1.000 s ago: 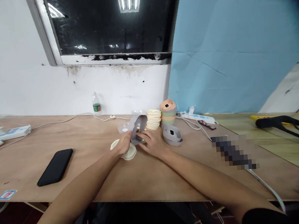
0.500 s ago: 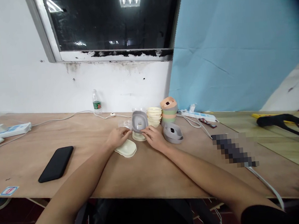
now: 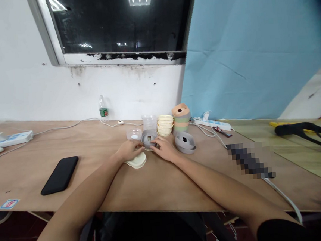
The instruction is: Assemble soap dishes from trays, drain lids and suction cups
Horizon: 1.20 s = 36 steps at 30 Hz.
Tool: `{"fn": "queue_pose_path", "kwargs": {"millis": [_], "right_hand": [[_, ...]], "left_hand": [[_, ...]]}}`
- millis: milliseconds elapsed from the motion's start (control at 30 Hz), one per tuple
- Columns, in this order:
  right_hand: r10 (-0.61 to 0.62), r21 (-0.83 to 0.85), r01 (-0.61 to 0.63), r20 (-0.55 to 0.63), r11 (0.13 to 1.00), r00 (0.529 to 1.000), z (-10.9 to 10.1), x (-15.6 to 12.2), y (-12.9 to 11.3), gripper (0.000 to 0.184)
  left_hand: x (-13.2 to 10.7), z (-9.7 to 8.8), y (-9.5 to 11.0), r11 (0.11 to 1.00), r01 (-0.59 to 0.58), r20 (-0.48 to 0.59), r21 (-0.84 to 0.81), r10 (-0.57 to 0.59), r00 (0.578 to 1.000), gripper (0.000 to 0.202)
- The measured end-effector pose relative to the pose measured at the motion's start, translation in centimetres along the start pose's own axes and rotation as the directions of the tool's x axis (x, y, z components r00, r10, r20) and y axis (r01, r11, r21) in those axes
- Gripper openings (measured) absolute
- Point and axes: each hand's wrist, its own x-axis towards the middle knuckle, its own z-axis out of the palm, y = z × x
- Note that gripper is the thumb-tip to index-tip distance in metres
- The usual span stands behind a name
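Nearest the front edge of the brown wooden table point(image 3: 155, 190), at eight o'clock from the work at the centre (six o'clock being the person's side), is a small white sticker point(image 3: 9, 204) with blue and red print. A little farther in, also towards eight o'clock, lies a black rectangular phone point(image 3: 60, 175); towards four is a long dark object point(image 3: 250, 161), too pixelated to identify. A pale cream, flat, round-cornered piece point(image 3: 137, 161) lies at seven o'clock, partly covered by the left hand.

The left hand point(image 3: 131, 150) is at eight o'clock, fingers loosely bent, fingertips at the near-left rim of a grey, rounded-square, plastic-looking ring point(image 3: 148, 136). The right hand point(image 3: 164, 148) is at four o'clock, thumb and fingers narrowly spread at the ring's near-right rim. Whether either hand grips it, I cannot tell. The ring sits between the hands at the centre, low to the table, a cream edge showing under its near side.

Two grey rounded pieces point(image 3: 185, 142) sit one on the other between three and four. Farther back, a clear plastic cup point(image 3: 133, 134) stands at ten, more clear plastic point(image 3: 149, 121) at twelve, a stack of cream pieces point(image 3: 165, 126) between one and two, and a taller peach, grey and green stack point(image 3: 181, 120) at two. Farthest, between ten and eleven, a clear green-labelled bottle point(image 3: 103, 108) stands upright by the white wall point(image 3: 129, 85).
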Motion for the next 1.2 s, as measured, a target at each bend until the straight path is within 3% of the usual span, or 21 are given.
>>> {"fn": "queue_pose_path", "kwargs": {"millis": [267,367,467,567,767,867,1033,1200], "right_hand": [[-0.044,0.019,0.044,-0.014,0.999,0.999,0.2,-0.1,0.5,0.018],[-0.088,0.006,0.089,-0.086,0.996,0.992,-0.2,-0.1,0.1,0.017],[-0.16,-0.117,0.138,-0.206,0.983,0.965,-1.4,0.0,-0.4,0.018],[-0.226,-0.266,0.16,-0.242,0.951,0.943,-3.7,-0.1,-0.5,0.017],[-0.142,-0.347,-0.058,-0.525,0.936,0.839,-8.5,-1.0,1.8,0.021],[-0.104,-0.363,-0.148,-0.59,0.92,0.801,-9.8,-1.6,4.0,0.027],[-0.127,-0.397,-0.113,-0.53,0.911,0.838,-11.0,-2.5,6.6,0.032],[-0.154,-0.392,-0.04,-0.45,0.919,0.879,-11.3,-3.0,6.9,0.032]], "left_hand": [[0.0,0.2,-0.1,0.999,0.009,0.021,-0.043,-0.008,1.0,0.031],[0.0,0.2,-0.1,0.999,-0.012,0.02,-0.039,0.013,1.0,0.031],[0.0,0.1,0.0,1.0,0.001,0.031,-0.018,-0.001,1.0,0.031],[0.0,0.1,0.1,1.0,0.028,0.038,-0.015,-0.027,0.999,0.032],[0.0,0.1,0.1,1.0,0.026,0.049,-0.016,-0.025,0.998,0.031],[0.0,0.3,0.0,0.999,0.027,0.034,-0.023,-0.026,0.999,0.031],[0.1,0.3,-0.1,1.0,0.015,0.048,-0.015,-0.014,0.999,0.031],[0.0,0.5,-0.3,1.0,0.008,0.043,-0.018,-0.007,0.999,0.03]]}}
